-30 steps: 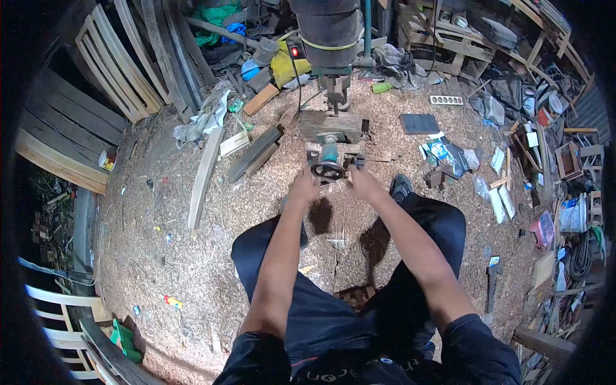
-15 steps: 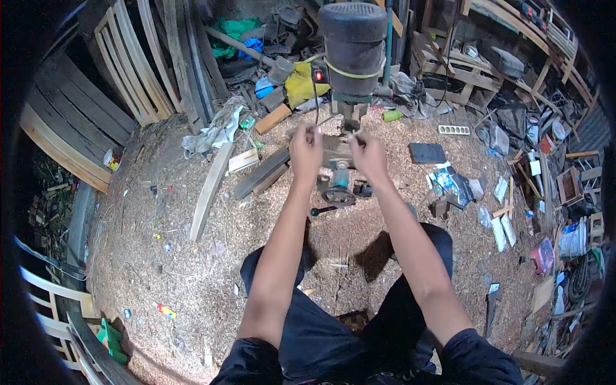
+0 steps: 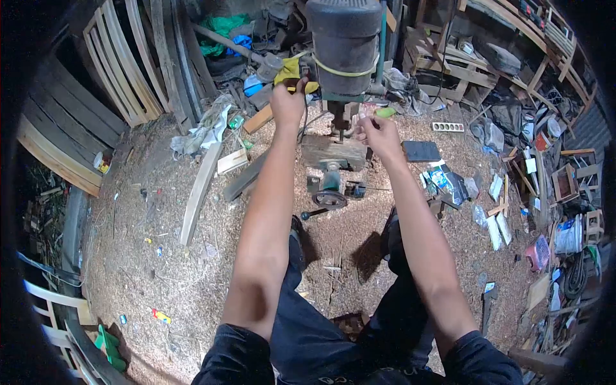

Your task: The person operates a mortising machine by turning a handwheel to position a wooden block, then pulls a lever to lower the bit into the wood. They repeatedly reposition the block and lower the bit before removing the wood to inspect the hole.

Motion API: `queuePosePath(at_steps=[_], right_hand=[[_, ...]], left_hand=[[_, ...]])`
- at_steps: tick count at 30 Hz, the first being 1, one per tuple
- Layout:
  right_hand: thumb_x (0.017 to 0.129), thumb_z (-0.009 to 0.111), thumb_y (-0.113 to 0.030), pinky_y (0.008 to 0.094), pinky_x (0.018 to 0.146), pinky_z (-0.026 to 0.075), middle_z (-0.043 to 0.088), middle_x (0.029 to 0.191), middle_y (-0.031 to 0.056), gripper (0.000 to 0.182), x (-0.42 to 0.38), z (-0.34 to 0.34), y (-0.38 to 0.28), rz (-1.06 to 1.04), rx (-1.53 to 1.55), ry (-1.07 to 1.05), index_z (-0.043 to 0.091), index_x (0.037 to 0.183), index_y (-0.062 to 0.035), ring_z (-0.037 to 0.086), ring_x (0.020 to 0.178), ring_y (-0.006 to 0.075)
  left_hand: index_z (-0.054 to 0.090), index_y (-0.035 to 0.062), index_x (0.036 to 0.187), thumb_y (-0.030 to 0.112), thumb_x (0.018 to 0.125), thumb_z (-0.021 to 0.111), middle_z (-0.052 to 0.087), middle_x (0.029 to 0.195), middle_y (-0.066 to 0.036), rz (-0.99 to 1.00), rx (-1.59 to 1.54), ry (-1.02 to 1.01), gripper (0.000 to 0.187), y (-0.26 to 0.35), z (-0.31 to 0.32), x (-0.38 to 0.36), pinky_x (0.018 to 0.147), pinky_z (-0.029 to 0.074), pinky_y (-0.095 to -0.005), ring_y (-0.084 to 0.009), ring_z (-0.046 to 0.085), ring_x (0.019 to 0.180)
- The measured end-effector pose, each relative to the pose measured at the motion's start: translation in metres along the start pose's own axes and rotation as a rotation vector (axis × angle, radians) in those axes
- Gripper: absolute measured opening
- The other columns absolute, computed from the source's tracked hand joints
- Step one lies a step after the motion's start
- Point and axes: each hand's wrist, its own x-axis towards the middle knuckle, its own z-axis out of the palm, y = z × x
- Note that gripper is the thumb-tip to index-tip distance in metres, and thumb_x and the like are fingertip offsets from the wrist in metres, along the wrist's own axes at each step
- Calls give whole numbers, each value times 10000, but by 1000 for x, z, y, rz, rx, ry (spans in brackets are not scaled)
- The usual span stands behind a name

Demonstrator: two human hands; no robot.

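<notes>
Lettering on the shirt (image 3: 481, 362) was too indistinct to read. The left hand (image 3: 287, 104) curled its fingers by one cable (image 3: 303, 122), their grip impossible to tell; the right hand (image 3: 383, 136) had fingers loosely spread beside one spindle (image 3: 340, 117). One motor (image 3: 343, 45) stood beyond them, one wooden block (image 3: 333, 151) and one handwheel (image 3: 329, 199) nearer.

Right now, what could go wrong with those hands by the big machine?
The right hand is close to the spindle above the wooden block. If the spindle turns, that hand could get hurt; I can't tell whether it's spinning. The black cord hangs beside the left hand, so it might get snagged.
</notes>
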Motion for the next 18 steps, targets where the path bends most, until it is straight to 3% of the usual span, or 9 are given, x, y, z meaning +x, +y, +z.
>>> queuePosePath(at_steps=[2, 3, 6, 7, 9, 11, 13, 15, 18], right_hand=[[946, 631, -313, 270, 587, 494, 697, 726, 79, 360, -3, 0, 19, 54, 10, -13, 701, 894, 36, 630, 617, 95], [927, 645, -336, 328, 630, 530, 719, 764, 136, 375, -4, -2, 26, 77, -66, -6, 713, 902, 32, 687, 659, 200], [900, 655, -344, 415, 731, 551, 720, 838, 208, 361, -18, -14, 47, -83, -458, -23, 732, 938, 7, 705, 772, 356], [865, 670, -350, 467, 838, 533, 696, 910, 251, 348, -26, -20, 47, -8, -586, -68, 744, 972, -28, 664, 891, 440], [866, 679, -350, 460, 786, 532, 683, 837, 258, 351, -45, -31, 58, -61, -731, -170, 735, 933, -10, 680, 835, 420], [848, 693, -357, 452, 774, 534, 674, 815, 273, 368, -62, -38, 79, -155, -858, -230, 731, 929, 0, 686, 812, 414], [848, 687, -353, 455, 780, 534, 676, 830, 274, 367, -81, -45, 91, -105, -818, -244, 729, 931, 3, 682, 821, 420], [849, 670, -347, 458, 768, 535, 680, 839, 265, 356, -110, -48, 82, 12, -826, -321, 730, 942, -8, 685, 815, 409], [850, 662, -366, 464, 752, 534, 683, 834, 259, 363, -144, -52, 80, -180, -950, -404, 732, 936, -20, 684, 802, 409]], left_hand=[[715, -23, 849, 322, 868, 752, 718, 834, -189, 48, 58, 28, 348, -9, 4, 1, 738, 513, -410, -364, 693, 820], [710, -23, 852, 318, 875, 743, 713, 826, -196, 34, 43, 13, 343, -11, 3, -2, 728, 511, -423, -378, 687, 818], [705, -23, 888, 313, 877, 733, 708, 816, -204, -18, -36, -76, 337, -29, 2, -30, 722, 512, -433, -378, 688, 816], [693, -33, 913, 311, 890, 710, 709, 823, -202, 63, -87, -113, 345, -69, 13, -41, 720, 522, -424, -359, 696, 807], [695, -10, 915, 314, 889, 696, 713, 842, -192, -9, -93, -339, 325, -86, -7, -89, 741, 534, -403, -338, 704, 814], [702, 22, 909, 300, 878, 693, 717, 850, -171, -141, 97, -465, 280, -86, -39, -137, 751, 539, -393, -324, 705, 820], [710, 43, 912, 281, 862, 694, 721, 873, -174, -151, 18, -509, 243, -132, -50, -184, 770, 541, -395, -328, 708, 854], [712, 39, 916, 255, 856, 688, 721, 898, -184, -185, 99, -578, 225, -111, -86, -216, 785, 545, -398, -333, 709, 880], [714, 38, 942, 227, 843, 681, 719, 929, -199, -195, 147, -586, 215, -81, -117, -235, 806, 551, -406, -345, 707, 908]])
